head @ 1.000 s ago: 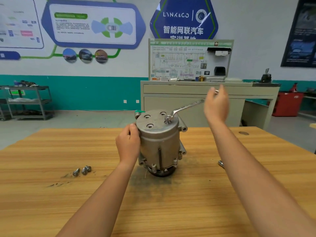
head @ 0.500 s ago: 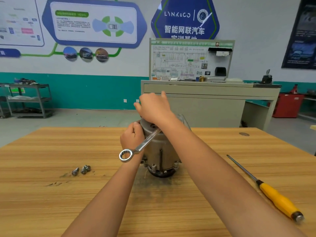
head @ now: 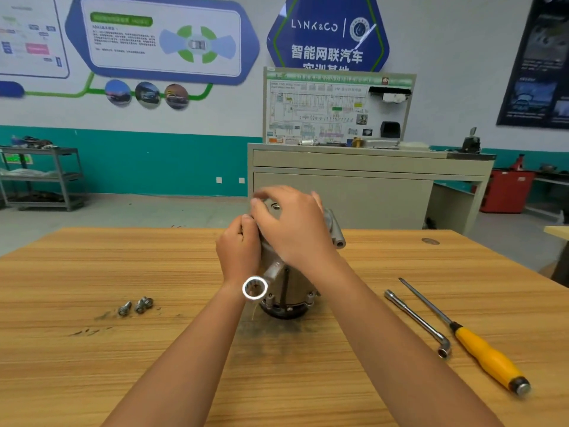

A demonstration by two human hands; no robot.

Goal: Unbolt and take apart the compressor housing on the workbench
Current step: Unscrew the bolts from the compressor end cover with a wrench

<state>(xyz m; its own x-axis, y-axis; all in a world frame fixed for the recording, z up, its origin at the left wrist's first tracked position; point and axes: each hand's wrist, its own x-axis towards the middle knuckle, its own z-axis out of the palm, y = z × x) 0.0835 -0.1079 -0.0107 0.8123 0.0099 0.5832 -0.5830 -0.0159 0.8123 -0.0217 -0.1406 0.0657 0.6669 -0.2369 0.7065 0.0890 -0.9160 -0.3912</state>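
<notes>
The grey metal compressor housing (head: 297, 291) stays upright on the wooden surface (head: 92, 365), left grip (head: 238, 251) clasping its side. The right grip (head: 292, 224), holding the silver ring wrench (head: 272, 271), has sunk onto its top.

The compressor housing (head: 292, 285) is dull grey metal; the workbench (head: 92, 365) beneath it shows streaked honey-brown wood grain. Right of it, a screwdriver (head: 489, 362) has a yellow handle. Left, silver bolts (head: 135, 306); in front, a shiny silver wrench (head: 273, 270).

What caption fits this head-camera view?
Left hand steadies the compressor on the workbench; right hand works a wrench on top, loose bolts beside.
</notes>
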